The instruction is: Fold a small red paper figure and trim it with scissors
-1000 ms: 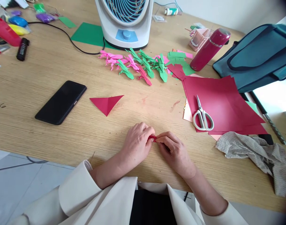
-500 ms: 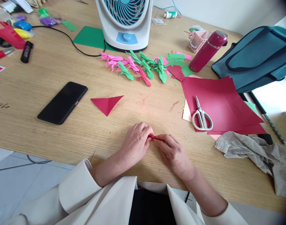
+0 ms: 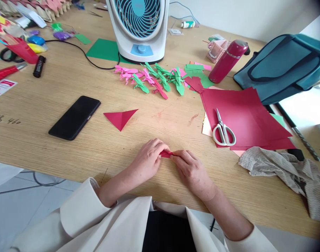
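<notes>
both hands pinched on one small fold, close to the near edge!

and here we are, live on my remote feed: the left hand (image 3: 148, 159) is down low over the table (image 3: 160, 124), its fingers narrow, gripping one end of a small folded red paper (image 3: 165, 154). the right hand (image 3: 193, 171) has the other end, fingertips pressed tight together. that paper sits right between the two hands, just in from the middle of the near edge, and much of it is covered by fingers, so i can't read every crease.

farther in from the left hand, a red winged piece (image 3: 120, 120) lies by itself, its point aimed at the near edge. beside it, toward the left edge, there's a black phone (image 3: 74, 118), set at a slant.

over to the right side now! scissors (image 3: 221, 124), blades together and aimed at the far edge, rest on a stack of red sheets (image 3: 244, 112). a crumpled cloth (image 3: 275, 164) lies just nearer the near edge than the stack.

and toward the far edge, what a crowd: pink figures (image 3: 125, 71), green figures (image 3: 164, 82) and a red figure (image 3: 160, 91), bunched in front of a white fan (image 3: 142, 54). a red flask (image 3: 225, 64) stands just right of them, next to a teal bag (image 3: 283, 66).
</notes>
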### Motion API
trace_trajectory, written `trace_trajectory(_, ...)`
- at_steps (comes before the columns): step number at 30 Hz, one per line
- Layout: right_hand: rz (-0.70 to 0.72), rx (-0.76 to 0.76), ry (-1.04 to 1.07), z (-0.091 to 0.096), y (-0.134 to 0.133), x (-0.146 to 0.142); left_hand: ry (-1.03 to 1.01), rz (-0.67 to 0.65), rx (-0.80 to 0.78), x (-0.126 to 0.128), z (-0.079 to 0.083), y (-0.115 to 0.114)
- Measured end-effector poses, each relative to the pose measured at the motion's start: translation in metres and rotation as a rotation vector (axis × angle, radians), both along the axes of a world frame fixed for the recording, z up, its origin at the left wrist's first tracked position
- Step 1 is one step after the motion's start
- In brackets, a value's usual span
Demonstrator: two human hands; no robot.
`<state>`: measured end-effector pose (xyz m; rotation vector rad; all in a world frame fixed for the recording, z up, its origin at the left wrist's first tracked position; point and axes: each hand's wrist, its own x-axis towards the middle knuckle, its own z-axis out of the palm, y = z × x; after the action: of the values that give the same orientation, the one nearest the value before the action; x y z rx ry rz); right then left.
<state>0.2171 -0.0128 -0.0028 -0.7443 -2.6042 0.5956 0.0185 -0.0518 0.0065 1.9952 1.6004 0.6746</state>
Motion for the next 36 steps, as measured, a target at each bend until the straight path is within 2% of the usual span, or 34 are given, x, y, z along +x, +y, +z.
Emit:
trace_trajectory(5, 0.006, 0.038, -0.03, -0.001, -0.001, 0.0, 0.044, -0.085, 0.091, -0.009, -0.003, -0.01)
trace_trajectory(10, 0.023, 0.074, -0.068, -0.001, -0.002, 0.001, 0.234, -0.194, 0.206, -0.015, -0.009, -0.026)
trace_trajectory(15, 0.029, 0.121, -0.12, 0.004, -0.003, 0.0, 0.438, -0.254, 0.235, -0.014, -0.012, -0.033)
trace_trajectory(19, 0.048, 0.207, -0.199, 0.007, -0.004, -0.004, 0.524, -0.246, 0.246, -0.012, -0.012, -0.033)
trace_trajectory(23, 0.049, 0.255, -0.222, 0.007, -0.005, -0.007, 0.512, -0.222, 0.284, -0.011, -0.013, -0.031)
trace_trajectory(28, 0.046, 0.23, -0.183, 0.006, -0.006, -0.006, 0.447, -0.179, 0.278, -0.008, -0.013, -0.03)
trace_trajectory(32, 0.042, 0.196, -0.152, 0.003, -0.006, -0.003, 0.488, -0.176, 0.204, -0.005, -0.013, -0.029)
trace_trajectory(36, 0.046, 0.173, -0.137, -0.001, -0.006, 0.0, 0.549, -0.185, 0.196, -0.003, -0.011, -0.029)
